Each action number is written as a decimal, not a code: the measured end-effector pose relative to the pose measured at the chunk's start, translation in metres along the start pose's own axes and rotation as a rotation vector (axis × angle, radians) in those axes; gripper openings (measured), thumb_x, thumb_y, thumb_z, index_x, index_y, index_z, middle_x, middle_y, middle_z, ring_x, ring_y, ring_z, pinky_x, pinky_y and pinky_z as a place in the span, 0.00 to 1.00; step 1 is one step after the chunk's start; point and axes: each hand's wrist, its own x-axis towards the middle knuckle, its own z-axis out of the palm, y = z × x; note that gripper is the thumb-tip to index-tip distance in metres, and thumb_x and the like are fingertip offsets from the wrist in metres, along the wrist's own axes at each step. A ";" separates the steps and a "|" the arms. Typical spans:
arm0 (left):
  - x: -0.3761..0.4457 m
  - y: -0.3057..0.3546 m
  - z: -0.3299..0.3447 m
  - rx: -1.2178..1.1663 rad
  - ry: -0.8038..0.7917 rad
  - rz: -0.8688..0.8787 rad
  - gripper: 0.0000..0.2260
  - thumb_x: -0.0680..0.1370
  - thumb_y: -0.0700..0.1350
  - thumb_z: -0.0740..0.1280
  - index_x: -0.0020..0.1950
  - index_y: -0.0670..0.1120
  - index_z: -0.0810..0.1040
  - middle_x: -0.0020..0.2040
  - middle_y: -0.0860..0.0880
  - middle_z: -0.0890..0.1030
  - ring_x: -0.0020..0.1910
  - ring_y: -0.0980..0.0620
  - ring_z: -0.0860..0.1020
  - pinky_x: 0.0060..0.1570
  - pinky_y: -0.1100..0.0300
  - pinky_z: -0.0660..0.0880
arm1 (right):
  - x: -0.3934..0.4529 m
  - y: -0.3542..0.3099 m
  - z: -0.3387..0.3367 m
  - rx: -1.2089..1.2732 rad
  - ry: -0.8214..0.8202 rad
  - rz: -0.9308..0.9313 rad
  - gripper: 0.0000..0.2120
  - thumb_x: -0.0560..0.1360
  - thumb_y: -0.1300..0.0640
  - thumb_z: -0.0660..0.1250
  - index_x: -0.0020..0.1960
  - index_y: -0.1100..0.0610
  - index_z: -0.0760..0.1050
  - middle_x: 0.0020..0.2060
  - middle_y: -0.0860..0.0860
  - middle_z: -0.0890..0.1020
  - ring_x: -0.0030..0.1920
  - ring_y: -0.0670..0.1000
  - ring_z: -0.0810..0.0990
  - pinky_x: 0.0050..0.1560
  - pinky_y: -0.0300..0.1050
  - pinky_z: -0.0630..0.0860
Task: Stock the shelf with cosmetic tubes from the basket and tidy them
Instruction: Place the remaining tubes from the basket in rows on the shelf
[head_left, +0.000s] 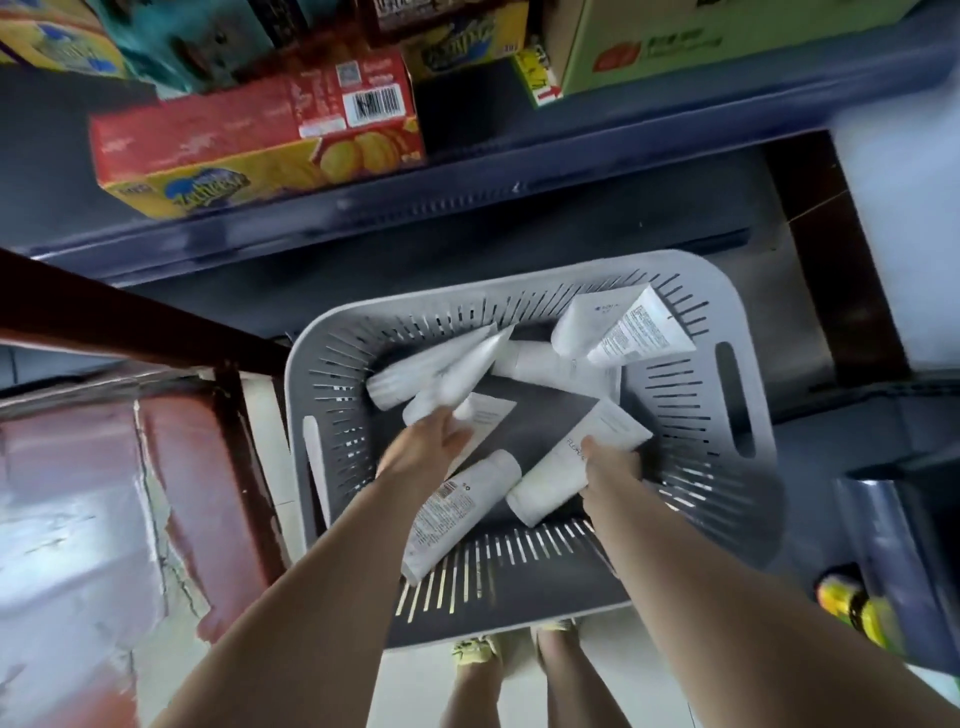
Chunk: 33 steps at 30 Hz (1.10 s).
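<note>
A grey slotted basket (737, 317) sits on the floor below the shelf and holds several white cosmetic tubes. My left hand (423, 449) reaches into its left side and grips a white tube (462, 374) that points up and to the right. My right hand (608, 465) grips another white tube (566, 462) lying diagonally in the middle of the basket. A printed tube (441, 512) lies between my forearms. Two more tubes (623, 325) lean in the far right corner.
The dark blue shelf (363, 208) above the basket carries a red and yellow snack box (249, 140) and a green carton (675, 47). A dark red frame (130, 322) stands to the left. My feet show below the basket.
</note>
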 end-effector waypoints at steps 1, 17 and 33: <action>-0.009 0.002 -0.008 0.048 0.030 0.075 0.13 0.79 0.53 0.61 0.61 0.50 0.70 0.47 0.51 0.78 0.45 0.49 0.76 0.39 0.59 0.69 | -0.011 -0.003 -0.006 0.038 -0.021 -0.053 0.21 0.73 0.55 0.67 0.63 0.63 0.68 0.58 0.59 0.77 0.59 0.60 0.76 0.61 0.56 0.74; -0.248 0.170 -0.201 -0.476 0.116 0.595 0.07 0.80 0.46 0.60 0.53 0.45 0.74 0.43 0.51 0.78 0.43 0.52 0.77 0.40 0.66 0.73 | -0.331 -0.141 -0.245 0.272 -0.299 -0.820 0.11 0.77 0.62 0.63 0.58 0.56 0.69 0.42 0.46 0.76 0.40 0.43 0.74 0.32 0.30 0.71; -0.538 0.322 -0.240 -0.473 -0.136 1.253 0.08 0.81 0.44 0.59 0.56 0.45 0.76 0.47 0.49 0.82 0.42 0.57 0.81 0.39 0.65 0.76 | -0.548 -0.057 -0.501 0.695 -0.007 -1.195 0.08 0.76 0.61 0.64 0.49 0.48 0.74 0.48 0.46 0.81 0.51 0.50 0.79 0.55 0.51 0.76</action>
